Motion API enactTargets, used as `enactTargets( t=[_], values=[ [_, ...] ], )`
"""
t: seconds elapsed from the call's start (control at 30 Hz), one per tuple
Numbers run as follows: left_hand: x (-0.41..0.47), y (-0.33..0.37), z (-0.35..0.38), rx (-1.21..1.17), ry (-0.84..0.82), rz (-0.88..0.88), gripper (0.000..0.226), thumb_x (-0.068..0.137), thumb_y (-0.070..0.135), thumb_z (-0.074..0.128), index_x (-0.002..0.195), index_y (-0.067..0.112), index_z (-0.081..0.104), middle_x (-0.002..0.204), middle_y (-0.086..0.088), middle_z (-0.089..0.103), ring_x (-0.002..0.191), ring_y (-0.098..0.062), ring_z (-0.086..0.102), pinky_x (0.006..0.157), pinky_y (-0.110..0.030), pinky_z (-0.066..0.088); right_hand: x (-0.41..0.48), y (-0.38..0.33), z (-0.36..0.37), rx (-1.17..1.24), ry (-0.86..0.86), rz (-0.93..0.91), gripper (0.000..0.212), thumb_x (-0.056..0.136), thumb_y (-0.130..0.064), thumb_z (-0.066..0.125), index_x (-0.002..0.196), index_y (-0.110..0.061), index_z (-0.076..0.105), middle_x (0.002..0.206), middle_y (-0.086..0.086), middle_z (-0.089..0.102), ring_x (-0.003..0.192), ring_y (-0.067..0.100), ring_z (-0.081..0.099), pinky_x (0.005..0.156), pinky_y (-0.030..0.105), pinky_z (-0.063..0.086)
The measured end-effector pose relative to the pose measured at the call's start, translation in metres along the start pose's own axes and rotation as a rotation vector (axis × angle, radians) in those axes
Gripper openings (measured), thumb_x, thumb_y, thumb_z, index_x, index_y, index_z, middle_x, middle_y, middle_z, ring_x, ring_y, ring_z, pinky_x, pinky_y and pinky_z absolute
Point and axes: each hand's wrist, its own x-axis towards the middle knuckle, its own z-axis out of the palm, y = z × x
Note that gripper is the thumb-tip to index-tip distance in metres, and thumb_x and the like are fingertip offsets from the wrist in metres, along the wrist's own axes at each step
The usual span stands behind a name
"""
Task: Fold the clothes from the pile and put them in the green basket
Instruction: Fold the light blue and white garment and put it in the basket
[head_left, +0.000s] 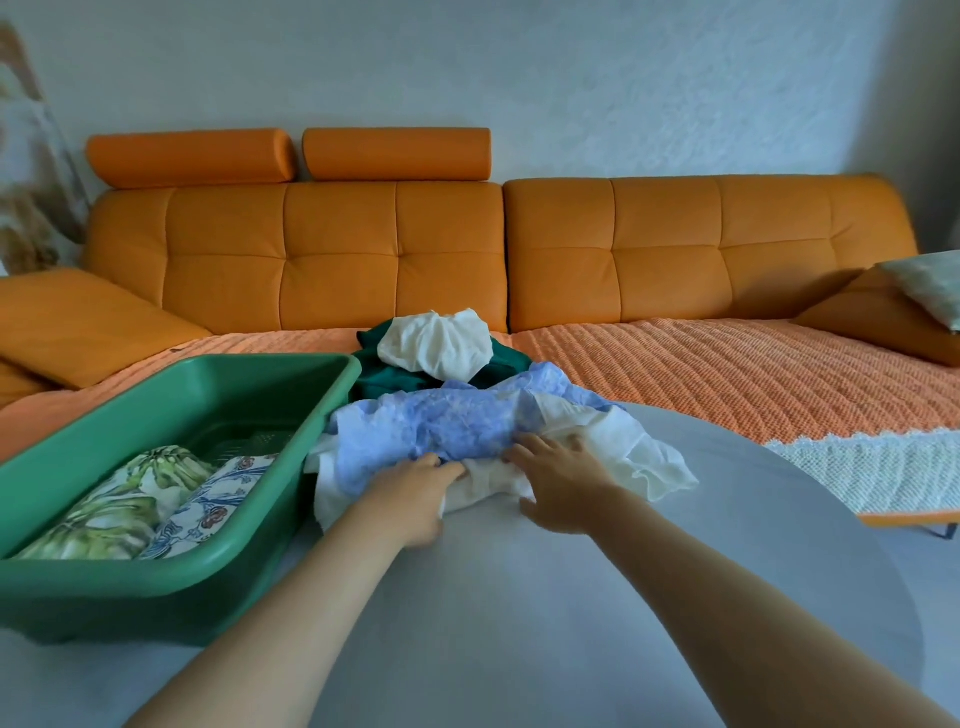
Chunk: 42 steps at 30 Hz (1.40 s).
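Nearest you in the pile, a crumpled blue-and-white patterned garment (431, 426) lies at the table's 12 o'clock edge, bunched over a thin white cloth (639, 457). Its long axis runs roughly from 9 o'clock to 2 o'clock. It is too crumpled to show a collar or hem, so you cannot tell which way it points.

Your left hand (415, 493) has its fingertips buried in the fabric, so whether it pinches is unclear. Your right hand (558, 483) lies on the white cloth with fingers fairly straight, gripping nothing.

Behind, towards 12 o'clock, a dark green garment (389, 376) and a crumpled white garment (436, 345) wait unfolded.

At 9 o'clock, touching the pile, the green plastic basket (156, 592) already holds a folded leaf-print cloth (119, 501) and a folded floral cloth (208, 506). Judging by this, two pieces are done and at least four remain.

All of it rests on a round grey table (571, 634) before an orange leather sofa (363, 249).
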Motion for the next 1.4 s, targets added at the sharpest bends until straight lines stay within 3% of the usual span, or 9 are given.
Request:
enactTargets(
  t=[0.13,0.23,0.47,0.63,0.73,0.83,1.0,1.13,1.4],
  values=[
    [0.000,-0.005,-0.003,-0.170,0.158,0.045,0.042,0.090,0.001,0.050,0.121,0.027,0.061,0.112,0.000,0.066,0.097,-0.022,0.062,0.079,-0.030,0.048,0.010,0.003,-0.002,0.007,0.221,-0.021,0.029,0.094,-0.018,0.053,0.115,-0.028,0.071,0.127,-0.008,0.061,0.111,0.024,0.062,0.091,0.038,0.038],
    [0.001,-0.008,-0.016,-0.211,0.319,0.027,0.044,0.092,0.003,0.048,0.127,0.027,0.061,0.124,0.002,0.063,0.111,-0.022,0.057,0.095,-0.033,0.044,0.014,0.007,-0.013,0.163,0.398,0.023,0.030,0.086,-0.008,0.056,0.106,-0.020,0.075,0.111,-0.001,0.070,0.094,0.030,0.067,0.081,0.039,0.048],
    [-0.026,-0.015,-0.070,-0.704,0.729,-0.039,0.045,0.089,-0.008,0.034,0.097,0.019,0.069,0.106,0.006,0.057,0.093,-0.011,0.051,0.076,-0.018,0.040,0.005,0.017,-0.055,0.349,0.759,0.196,0.035,0.083,-0.009,0.042,0.096,-0.007,0.074,0.090,0.011,0.057,0.082,0.032,0.051,0.068,0.035,0.036],
    [-0.051,-0.021,-0.076,-0.782,0.428,-0.072,0.044,0.085,-0.003,0.036,0.082,0.027,0.069,0.092,0.008,0.068,0.076,-0.017,0.058,0.066,-0.029,0.042,-0.014,0.018,-0.073,0.387,0.438,0.393,0.026,0.082,-0.009,0.043,0.080,-0.013,0.068,0.080,0.007,0.067,0.079,0.034,0.059,0.062,0.035,0.041],
    [-0.062,-0.018,-0.062,-0.229,0.115,-0.100,0.051,0.089,-0.002,0.039,0.103,0.036,0.069,0.117,0.011,0.061,0.106,-0.016,0.058,0.087,-0.030,0.044,-0.028,0.013,-0.064,0.123,0.361,0.369,0.023,0.085,-0.011,0.047,0.093,-0.020,0.067,0.091,0.003,0.067,0.089,0.029,0.057,0.072,0.035,0.040],
    [-0.065,0.001,-0.051,0.124,0.248,0.011,0.040,0.091,0.010,0.054,0.119,0.037,0.062,0.124,0.005,0.050,0.122,-0.020,0.044,0.097,-0.032,0.031,-0.034,0.008,-0.045,-0.019,0.324,0.264,0.026,0.082,-0.008,0.054,0.105,-0.021,0.056,0.102,0.002,0.056,0.094,0.026,0.052,0.077,0.038,0.042],
    [-0.069,0.052,-0.034,-0.333,0.156,0.169,0.012,0.084,0.028,0.058,0.094,0.027,0.063,0.103,0.010,0.059,0.101,-0.018,0.058,0.086,-0.032,0.049,-0.044,-0.007,-0.048,0.334,0.229,0.036,0.015,0.081,-0.012,0.054,0.085,-0.024,0.047,0.079,-0.005,0.054,0.071,0.026,0.053,0.059,0.031,0.033],
    [-0.072,0.054,-0.007,-0.065,-0.164,0.086,0.064,0.074,0.055,0.072,0.128,0.030,0.050,0.128,0.000,0.049,0.120,-0.024,0.052,0.093,-0.034,0.045,-0.060,-0.009,-0.040,0.284,-0.070,-0.080,0.035,0.078,-0.041,0.064,0.111,-0.029,0.059,0.107,-0.007,0.061,0.103,0.020,0.059,0.088,0.034,0.046],
    [-0.065,0.037,-0.004,-0.306,0.035,0.086,0.031,0.078,-0.003,0.055,0.090,0.025,0.052,0.091,0.003,0.057,0.084,-0.023,0.058,0.060,-0.029,0.039,-0.072,-0.002,-0.022,0.033,-0.078,-0.086,0.073,0.084,-0.015,0.062,0.149,-0.035,0.039,0.145,-0.010,0.048,0.131,0.018,0.047,0.107,0.033,0.033]
  ],
)
